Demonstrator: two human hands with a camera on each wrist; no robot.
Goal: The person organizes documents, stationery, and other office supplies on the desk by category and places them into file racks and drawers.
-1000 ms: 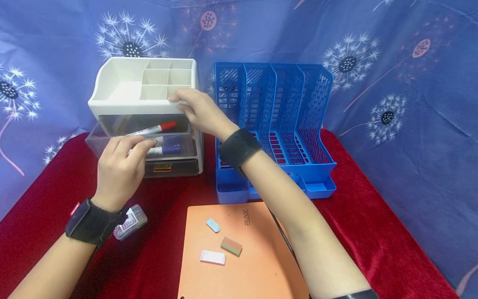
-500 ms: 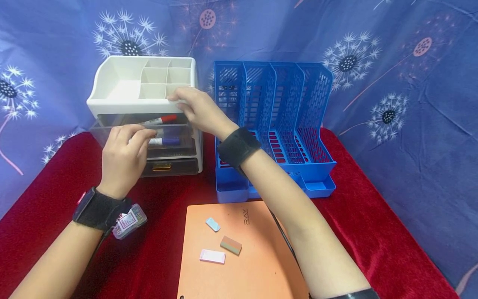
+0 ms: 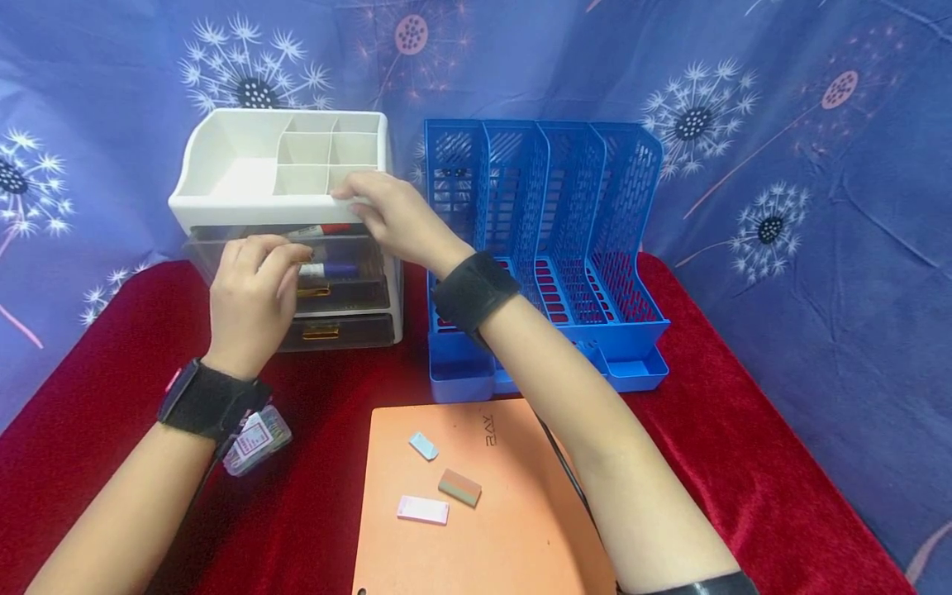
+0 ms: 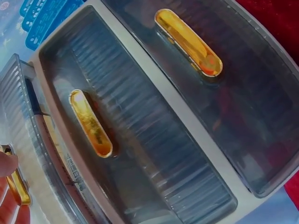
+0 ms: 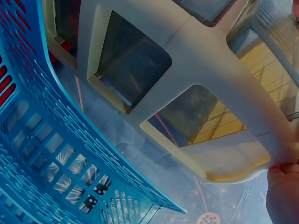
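A white desktop organizer (image 3: pixel 245 202) with smoky see-through drawers stands at the back left. My left hand (image 3: pixel 253 289) pinches the gold handle (image 4: pixel 19 187) of its top drawer (image 4: pixel 29 126), which sticks out a little from the frame. Inside that drawer lie a red-capped marker (image 3: pixel 333 230) and a blue-capped marker (image 3: pixel 336 270). My right hand (image 3: pixel 390 211) grips the organizer's front top rim near its right corner, fingers over the edge and thumb below. Under the top drawer, the middle drawer (image 4: pixel 140 126) and the bottom drawer (image 3: pixel 349 332) are closed.
A blue file rack (image 3: pixel 550 248) stands right of the organizer. In front, an orange board (image 3: pixel 476 545) bears a blue eraser (image 3: pixel 423 446), a two-tone eraser (image 3: pixel 459 488) and a pink-white one (image 3: pixel 423 510). A small clear box (image 3: pixel 256 442) lies by my left wrist.
My left hand has moved forward with the top drawer, which has slid further into the organizer. The middle drawer's handle now shows. My right hand has stayed on the rim.
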